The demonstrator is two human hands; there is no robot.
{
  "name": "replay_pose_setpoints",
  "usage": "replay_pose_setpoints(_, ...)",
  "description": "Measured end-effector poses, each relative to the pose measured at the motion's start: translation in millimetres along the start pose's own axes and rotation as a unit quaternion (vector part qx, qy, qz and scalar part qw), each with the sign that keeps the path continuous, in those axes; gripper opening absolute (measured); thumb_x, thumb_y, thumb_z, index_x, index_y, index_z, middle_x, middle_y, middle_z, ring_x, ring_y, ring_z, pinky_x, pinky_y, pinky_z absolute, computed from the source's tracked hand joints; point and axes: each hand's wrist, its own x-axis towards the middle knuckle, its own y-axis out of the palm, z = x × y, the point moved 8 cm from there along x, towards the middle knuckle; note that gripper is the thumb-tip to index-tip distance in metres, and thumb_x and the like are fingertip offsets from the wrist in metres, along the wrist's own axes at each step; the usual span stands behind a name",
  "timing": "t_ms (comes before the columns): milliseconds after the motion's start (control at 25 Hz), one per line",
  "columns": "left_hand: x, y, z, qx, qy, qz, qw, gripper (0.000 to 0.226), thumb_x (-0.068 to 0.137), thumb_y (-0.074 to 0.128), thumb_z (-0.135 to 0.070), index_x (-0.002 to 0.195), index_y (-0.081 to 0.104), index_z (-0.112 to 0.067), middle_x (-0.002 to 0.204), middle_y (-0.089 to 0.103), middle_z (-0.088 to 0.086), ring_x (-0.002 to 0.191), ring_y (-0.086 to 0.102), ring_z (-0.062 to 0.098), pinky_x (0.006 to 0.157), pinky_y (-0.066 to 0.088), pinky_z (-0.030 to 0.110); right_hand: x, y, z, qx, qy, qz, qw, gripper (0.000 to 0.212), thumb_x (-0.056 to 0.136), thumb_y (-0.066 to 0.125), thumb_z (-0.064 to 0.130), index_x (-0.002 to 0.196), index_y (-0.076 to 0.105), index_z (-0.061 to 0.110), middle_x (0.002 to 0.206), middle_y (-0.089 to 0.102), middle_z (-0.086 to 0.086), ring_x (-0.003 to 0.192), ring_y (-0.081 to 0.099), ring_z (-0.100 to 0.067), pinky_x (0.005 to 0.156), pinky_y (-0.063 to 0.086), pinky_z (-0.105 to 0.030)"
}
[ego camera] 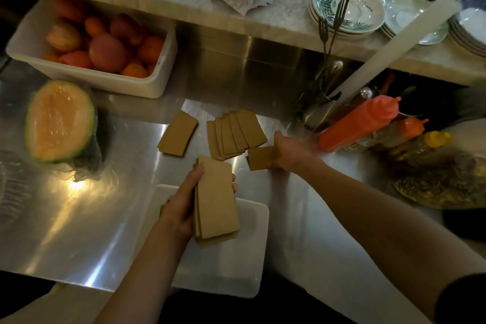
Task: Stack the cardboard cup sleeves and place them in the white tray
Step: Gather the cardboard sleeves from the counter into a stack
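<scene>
My left hand (181, 208) grips a stack of brown cardboard cup sleeves (217, 200), held over the far end of the white tray (234, 268) at the counter's front edge. My right hand (289, 151) pinches a single sleeve (260, 158) lying on the steel counter to the right of the stack. Behind it, a fanned row of several sleeves (235, 133) rests on the counter. One more small pile of sleeves (177, 135) lies apart to the left of the fan.
A cut melon half (59, 121) sits at the left, with a white bin of fruit (105, 47) behind it. Squeeze bottles (363, 123) and a cutlery holder (320, 110) stand at the right. Stacked plates (347, 8) fill the marble shelf behind.
</scene>
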Motion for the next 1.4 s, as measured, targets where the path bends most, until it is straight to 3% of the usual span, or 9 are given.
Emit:
replay_pose_setpoints(200, 0, 6, 6, -0.015, -0.008, 0.018, 1.000, 0.061, 0.054, 0.091, -0.041, 0.107, 0.072, -0.018, 0.103, 0.068, 0.013, 0.087, 0.068, 0.024, 0.076, 0.057, 0.041, -22, 11, -9, 0.123, -0.049, 0.053, 0.990, 0.052, 0.088, 0.066, 0.028, 0.136, 0.047, 0.022, 0.130, 0.057, -0.008, 0.115, 0.055, -0.029, 0.093, 0.047, -0.036)
replay_pose_setpoints(320, -3, 6, 7, -0.017, -0.007, 0.018, 1.000, 0.074, 0.057, 0.090, -0.040, 0.122, 0.059, -0.020, 0.106, 0.066, 0.015, 0.089, 0.067, 0.026, 0.077, 0.057, 0.043, -34, 11, -16, 0.330, 0.000, 0.090, 0.940, 0.034, 0.094, 0.060, 0.019, 0.126, 0.055, 0.016, 0.118, 0.058, -0.004, 0.110, 0.056, -0.025, 0.085, 0.047, -0.030)
replay_pose_setpoints(440, -4, 6, 10, -0.020, -0.032, 0.021, 0.999, 0.101, 0.059, 0.089, -0.040, 0.142, 0.035, -0.020, 0.107, 0.065, 0.014, 0.091, 0.067, 0.026, 0.078, 0.057, 0.044, -43, 8, -18, 0.410, 0.024, 0.073, 0.909, 0.016, 0.089, 0.066, 0.018, 0.102, 0.059, 0.012, 0.098, 0.061, -0.003, 0.096, 0.058, -0.023, 0.077, 0.052, -0.029)
replay_pose_setpoints(560, -7, 8, 11, -0.020, -0.043, 0.024, 0.999, 0.110, 0.059, 0.089, -0.040, 0.148, 0.027, -0.019, 0.106, 0.065, 0.015, 0.090, 0.067, 0.026, 0.077, 0.057, 0.044, -43, 10, -15, 0.416, 0.023, 0.033, 0.909, 0.025, 0.090, 0.062, 0.027, 0.105, 0.061, 0.007, 0.103, 0.065, -0.015, 0.096, 0.064, -0.028, 0.089, 0.054, -0.045)
replay_pose_setpoints(680, -9, 9, 10, -0.021, -0.034, 0.024, 0.999, 0.104, 0.057, 0.090, -0.039, 0.141, 0.033, -0.018, 0.104, 0.065, 0.016, 0.088, 0.067, 0.026, 0.076, 0.057, 0.043, -44, 6, -5, 0.465, 0.055, 0.040, 0.883, 0.042, 0.094, 0.056, 0.041, 0.114, 0.053, 0.005, 0.105, 0.066, -0.013, 0.086, 0.067, -0.022, 0.077, 0.058, -0.035)
replay_pose_setpoints(760, -10, 8, 8, -0.018, -0.021, 0.019, 0.999, 0.097, 0.056, 0.090, -0.040, 0.137, 0.040, -0.018, 0.106, 0.065, 0.016, 0.089, 0.067, 0.027, 0.075, 0.057, 0.043, -42, 1, 3, 0.456, 0.047, 0.046, 0.887, 0.041, 0.096, 0.052, 0.041, 0.123, 0.045, 0.011, 0.112, 0.062, -0.014, 0.087, 0.062, -0.020, 0.075, 0.052, -0.034)
replay_pose_setpoints(960, -10, 2, 1, -0.025, 0.016, 0.005, 1.000, 0.075, 0.055, 0.091, -0.040, 0.120, 0.059, -0.021, 0.106, 0.064, 0.018, 0.088, 0.067, 0.028, 0.074, 0.057, 0.043, -19, -13, 20, 0.394, -0.004, 0.055, 0.917, 0.053, 0.099, 0.025, 0.055, 0.145, 0.029, 0.028, 0.154, 0.027, -0.004, 0.140, 0.028, -0.029, 0.109, 0.030, -0.048)
replay_pose_setpoints(1160, -9, 4, -8, 0.008, 0.024, 0.004, 1.000, 0.055, 0.054, 0.089, -0.047, 0.099, 0.077, -0.018, 0.099, 0.070, 0.010, 0.086, 0.068, 0.020, 0.078, 0.056, 0.037, 16, -36, 21, 0.345, 0.010, 0.056, 0.937, 0.045, 0.095, 0.055, 0.024, 0.135, 0.037, 0.037, 0.135, 0.035, -0.006, 0.113, 0.043, -0.029, 0.087, 0.044, -0.043)
replay_pose_setpoints(1400, -7, 2, -22, -0.049, 0.054, -0.004, 0.997, 0.061, 0.051, 0.094, -0.036, 0.106, 0.073, -0.020, 0.101, 0.068, 0.017, 0.083, 0.068, 0.028, 0.070, 0.058, 0.042, 56, -57, 51, 0.230, -0.040, 0.045, 0.971, 0.057, 0.078, 0.078, 0.018, 0.122, 0.042, 0.024, 0.124, 0.046, -0.007, 0.115, 0.051, -0.032, 0.092, 0.050, -0.044)
